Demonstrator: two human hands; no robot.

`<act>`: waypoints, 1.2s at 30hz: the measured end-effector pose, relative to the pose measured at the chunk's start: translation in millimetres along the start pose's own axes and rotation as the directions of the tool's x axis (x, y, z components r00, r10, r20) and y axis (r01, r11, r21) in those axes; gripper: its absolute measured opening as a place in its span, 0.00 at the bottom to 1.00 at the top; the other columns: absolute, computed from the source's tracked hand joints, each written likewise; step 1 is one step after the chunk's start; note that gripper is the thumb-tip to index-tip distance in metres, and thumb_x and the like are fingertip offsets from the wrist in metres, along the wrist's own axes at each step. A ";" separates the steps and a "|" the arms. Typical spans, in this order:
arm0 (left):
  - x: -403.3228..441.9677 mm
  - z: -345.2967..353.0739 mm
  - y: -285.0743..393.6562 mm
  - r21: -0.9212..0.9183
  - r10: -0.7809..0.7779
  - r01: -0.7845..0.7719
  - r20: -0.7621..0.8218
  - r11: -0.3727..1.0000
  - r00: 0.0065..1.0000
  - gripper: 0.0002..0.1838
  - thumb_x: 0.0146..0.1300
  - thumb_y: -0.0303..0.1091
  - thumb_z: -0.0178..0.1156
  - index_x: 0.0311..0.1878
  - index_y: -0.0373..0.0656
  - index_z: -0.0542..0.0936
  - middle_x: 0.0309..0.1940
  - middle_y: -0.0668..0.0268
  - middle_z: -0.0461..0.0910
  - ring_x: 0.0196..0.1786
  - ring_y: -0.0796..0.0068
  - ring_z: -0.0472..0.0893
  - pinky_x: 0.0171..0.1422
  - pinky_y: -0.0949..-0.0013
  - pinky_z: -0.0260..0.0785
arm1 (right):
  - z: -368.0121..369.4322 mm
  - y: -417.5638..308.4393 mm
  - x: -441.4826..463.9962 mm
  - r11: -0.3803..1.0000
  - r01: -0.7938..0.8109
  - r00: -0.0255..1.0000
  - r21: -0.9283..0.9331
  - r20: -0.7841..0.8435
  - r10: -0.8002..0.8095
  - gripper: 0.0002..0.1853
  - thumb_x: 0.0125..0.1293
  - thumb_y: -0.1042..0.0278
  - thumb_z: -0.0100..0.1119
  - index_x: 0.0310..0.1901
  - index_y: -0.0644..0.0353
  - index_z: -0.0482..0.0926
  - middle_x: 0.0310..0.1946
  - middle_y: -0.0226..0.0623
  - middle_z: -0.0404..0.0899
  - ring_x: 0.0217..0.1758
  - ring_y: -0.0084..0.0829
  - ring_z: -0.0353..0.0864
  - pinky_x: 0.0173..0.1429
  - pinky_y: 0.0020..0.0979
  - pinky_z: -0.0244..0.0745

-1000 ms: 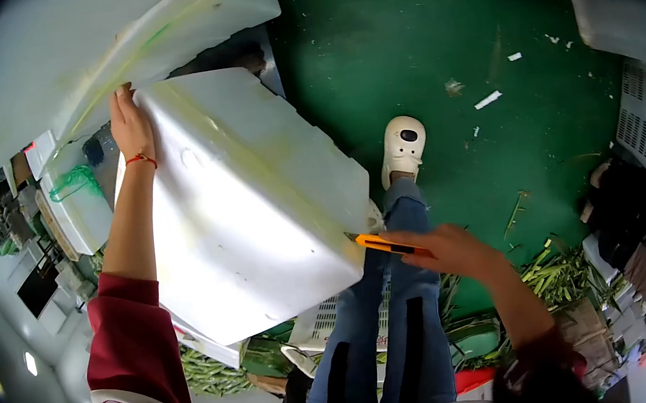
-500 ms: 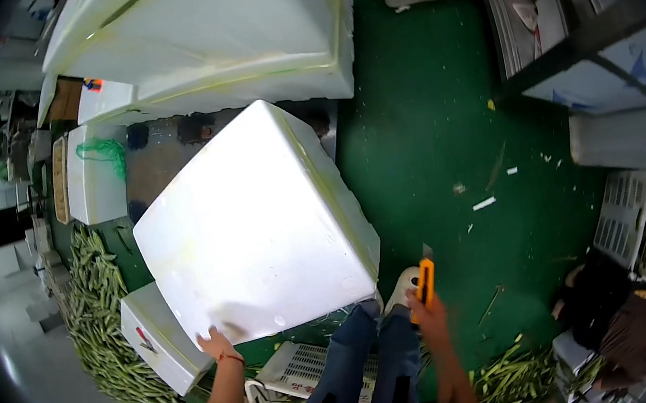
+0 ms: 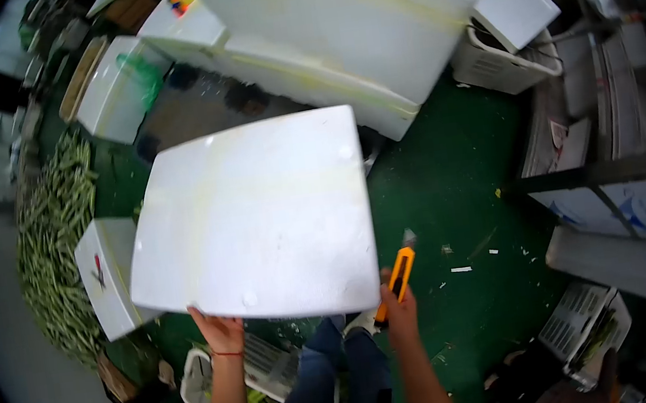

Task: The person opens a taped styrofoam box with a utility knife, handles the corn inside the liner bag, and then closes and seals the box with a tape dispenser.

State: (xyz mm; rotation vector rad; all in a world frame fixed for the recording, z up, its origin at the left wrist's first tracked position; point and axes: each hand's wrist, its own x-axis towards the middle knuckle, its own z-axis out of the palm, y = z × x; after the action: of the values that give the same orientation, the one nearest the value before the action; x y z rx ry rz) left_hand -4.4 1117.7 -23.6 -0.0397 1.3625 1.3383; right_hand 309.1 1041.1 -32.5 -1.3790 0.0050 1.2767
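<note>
A big white foam box (image 3: 260, 218) fills the middle of the view, its broad smooth face toward me; its sides are hidden. My left hand (image 3: 218, 331) grips its lower edge near the left corner, with most fingers out of sight behind the edge. In my right hand (image 3: 399, 310) is an orange utility knife (image 3: 403, 274), blade out and pointing up. That hand is close to the box's lower right corner; whether it also bears on the foam I cannot tell.
Large foam boxes (image 3: 349, 27) stand ahead. At left, a smaller foam box (image 3: 114, 278) carries a red-handled tool (image 3: 98, 272), beside heaped green vegetables (image 3: 57, 261). White crates (image 3: 580, 323) and another person's arm (image 3: 607, 376) are at lower right. Scraps dot the green floor (image 3: 448, 160).
The foam box has turned and tipped so that its taped side no longer shows. My right hand, with the knife, has come closer to its lower right corner. My view has swung right.
</note>
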 end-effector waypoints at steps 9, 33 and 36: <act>-34.6 164.0 139.5 0.342 0.418 -0.658 0.559 0.671 0.716 0.26 0.71 0.42 0.47 0.68 0.42 0.60 0.61 0.62 0.68 0.57 0.72 0.72 0.58 0.69 0.66 | 115.0 -184.8 19.1 0.676 0.682 0.687 -0.279 0.561 -0.461 0.32 0.61 0.65 0.57 0.65 0.61 0.58 0.32 0.27 0.77 0.34 0.18 0.70 0.45 0.24 0.69; -34.9 39.2 19.9 0.227 0.000 -0.107 0.425 0.968 0.905 0.24 0.72 0.42 0.46 0.65 0.38 0.62 0.56 0.62 0.68 0.58 0.75 0.69 0.61 0.70 0.61 | 248.1 46.2 -44.3 0.423 0.478 0.813 -0.769 0.570 0.118 0.23 0.64 0.62 0.55 0.58 0.64 0.67 0.52 0.45 0.67 0.53 0.39 0.69 0.58 0.35 0.65; -17.4 15.6 28.2 0.108 0.046 -0.055 0.080 0.993 0.996 0.23 0.68 0.43 0.53 0.61 0.41 0.65 0.41 0.68 0.68 0.43 0.80 0.70 0.47 0.75 0.65 | 273.2 77.4 -33.7 0.197 0.737 0.565 -0.647 0.749 0.346 0.27 0.63 0.60 0.56 0.60 0.64 0.64 0.62 0.54 0.60 0.64 0.52 0.60 0.67 0.46 0.55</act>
State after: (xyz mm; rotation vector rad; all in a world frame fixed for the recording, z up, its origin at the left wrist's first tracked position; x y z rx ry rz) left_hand -7.5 1126.9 11.8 0.1208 1.3775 1.2914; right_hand 68.5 1187.5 17.0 -1.4769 -2.0334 1.5414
